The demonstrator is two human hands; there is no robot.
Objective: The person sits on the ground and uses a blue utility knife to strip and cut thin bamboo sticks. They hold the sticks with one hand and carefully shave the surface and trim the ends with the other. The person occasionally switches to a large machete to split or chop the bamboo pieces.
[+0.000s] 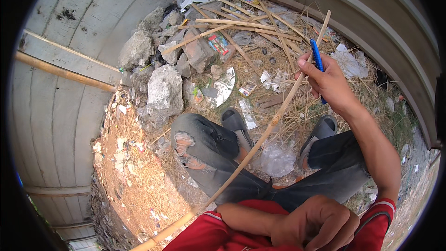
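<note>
A blue utility knife [318,56] is gripped in my right hand [331,81], raised at the upper right with its fingers closed. Against the thumb and fingers of that same hand rests a long, thin bamboo strip [265,137]. The strip slants from the upper right down across my lap, past my left sleeve, to the lower edge. My left hand [318,223] is drawn in close to my body at the bottom, its forearm lying across my red shirt. Its fingers are curled closed, and whatever may be inside them is hidden.
Several split bamboo strips [237,23] lie piled at the back. Rough grey rocks [165,88] stand to the left, near a broken mirror piece [224,88]. Clear plastic [275,159] lies between my sandalled feet. Panelled walls [65,23] enclose the littered, straw-covered ground.
</note>
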